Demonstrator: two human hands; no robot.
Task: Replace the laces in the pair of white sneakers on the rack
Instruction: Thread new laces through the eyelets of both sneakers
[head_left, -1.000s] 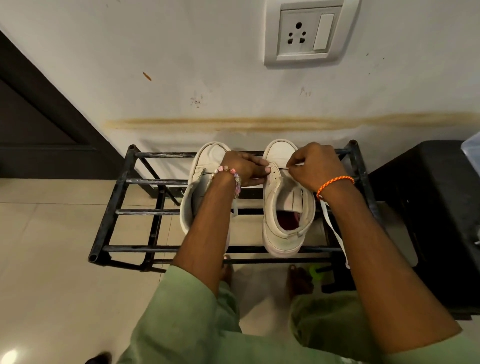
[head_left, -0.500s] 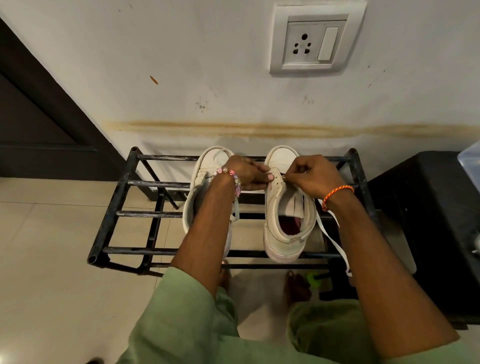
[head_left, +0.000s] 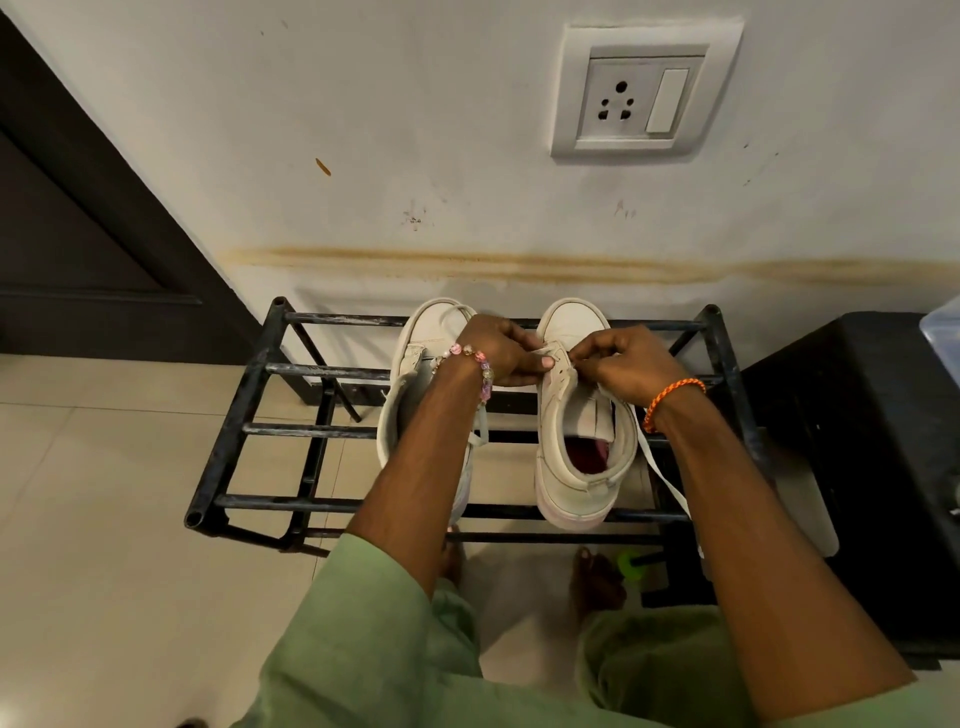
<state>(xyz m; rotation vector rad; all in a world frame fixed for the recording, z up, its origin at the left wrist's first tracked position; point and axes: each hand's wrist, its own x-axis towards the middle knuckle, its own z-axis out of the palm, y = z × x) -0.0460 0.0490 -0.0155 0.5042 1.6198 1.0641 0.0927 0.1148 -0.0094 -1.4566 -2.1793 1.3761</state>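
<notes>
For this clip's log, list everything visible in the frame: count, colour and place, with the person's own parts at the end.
White high-top sneakers: 2, off-white, side by side on the rack.
Flat white shoelace: 1, trailing off the right sneaker's outer side.
Black metal shoe rack: 1, against the wall.
Wall socket plate: 1, white, on the wall above.
Black cabinet: 1, right of the rack.
Left hand: beaded bracelet, at the right sneaker's eyelets.
Right hand: orange wristband, pinching the lace at those eyelets.
</notes>
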